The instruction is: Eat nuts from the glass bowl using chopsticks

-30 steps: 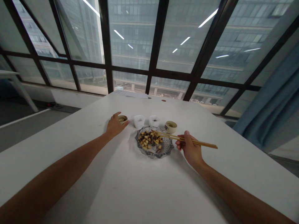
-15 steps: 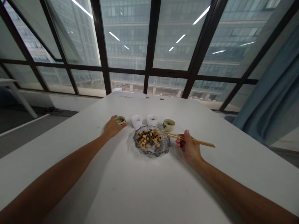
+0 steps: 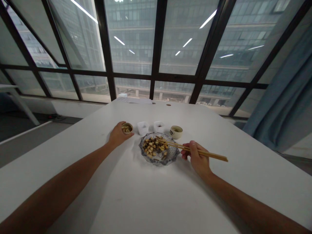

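A big window (image 3: 133, 42) with dark bars fills the back, and a long white table (image 3: 156, 195) reaches from you toward it. A blue curtain (image 3: 280, 104) hangs on the right. In the middle of the table sits a clear glass dish (image 3: 174, 153) with a wavy rim. Your right hand (image 3: 197, 159) is just beside it, fingers pinched around wooden chopsticks (image 3: 212, 155). Your left hand (image 3: 118, 135) curls its thumb and fingers around a small round cup (image 3: 128, 133), tipped a bit toward you, with some bits inside. Another round cup (image 3: 175, 134) with dark writing stands behind the dish, and two little white cups (image 3: 143, 132) stand between the round ones. Smallest are the nuts and seeds (image 3: 152, 146), heaped mostly in the dish's left side, where the chopstick tips reach them.
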Motion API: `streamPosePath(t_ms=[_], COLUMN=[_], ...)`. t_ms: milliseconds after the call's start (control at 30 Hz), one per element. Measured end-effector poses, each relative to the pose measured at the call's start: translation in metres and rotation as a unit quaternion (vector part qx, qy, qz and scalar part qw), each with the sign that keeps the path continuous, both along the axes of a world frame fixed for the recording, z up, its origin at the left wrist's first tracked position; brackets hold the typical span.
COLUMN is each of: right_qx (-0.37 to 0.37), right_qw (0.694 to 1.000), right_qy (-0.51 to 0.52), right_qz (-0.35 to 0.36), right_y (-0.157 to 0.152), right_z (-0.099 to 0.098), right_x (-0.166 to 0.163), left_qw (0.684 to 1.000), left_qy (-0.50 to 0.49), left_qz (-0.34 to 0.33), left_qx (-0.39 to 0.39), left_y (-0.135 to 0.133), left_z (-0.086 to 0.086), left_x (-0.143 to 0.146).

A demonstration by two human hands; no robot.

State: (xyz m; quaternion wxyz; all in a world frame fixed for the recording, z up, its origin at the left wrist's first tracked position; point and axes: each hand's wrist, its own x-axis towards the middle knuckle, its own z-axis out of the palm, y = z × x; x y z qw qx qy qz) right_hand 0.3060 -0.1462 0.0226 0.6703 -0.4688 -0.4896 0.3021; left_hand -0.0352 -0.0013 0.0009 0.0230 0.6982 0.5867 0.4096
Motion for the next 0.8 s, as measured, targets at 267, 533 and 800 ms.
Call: streamPosePath(t_ms=[267,533,800], right_qx=[0.094,0.095,0.092], right_qw=[0.974,0.991,0.979], right_qy=[-0.203,-0.089,-0.124], right_qz=[0.044,0.016,0.132], right_y=[-0.016,-0.004,0.066], right_z=[-0.005,0.018,0.06], right_x=[0.002,-0.012,-0.086], left_qw=[0.994,0.994,0.993], left_qy=[0.068,0.077,0.079], left_qz=[-0.049,-0.047,-0.065], left_qx=[0.063,0.065,0.054], left_y=[-0.007,-0.007,-0.008], left_z=[0.003,0.002,0.002], left_x=[0.003,0.005,0.008])
